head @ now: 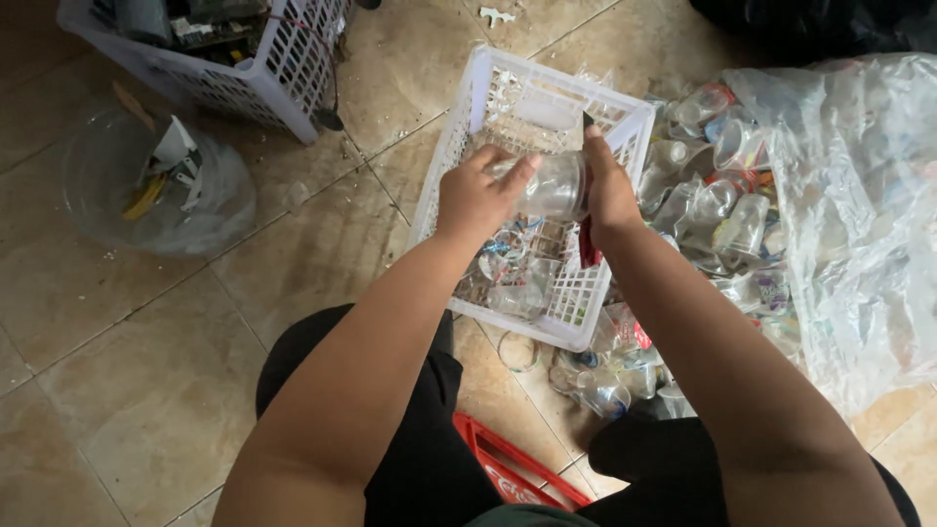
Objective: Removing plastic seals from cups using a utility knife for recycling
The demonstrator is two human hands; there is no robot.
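My left hand (475, 195) grips one end of a clear plastic cup (552, 185), held on its side above a white slotted basket (468, 117). My right hand (607, 187) is at the cup's other end and holds a small cutter with a red handle (589, 244), its dark tip showing above the fingers. The basket holds several clear cup pieces (512, 273) at its near end.
A heap of used clear plastic cups (717, 195) lies right of the basket beside a large clear plastic bag (859, 215). Another white basket (264, 68) stands at the top left, a round clear tub (146, 181) at the left. A red crate (508, 473) sits under me.
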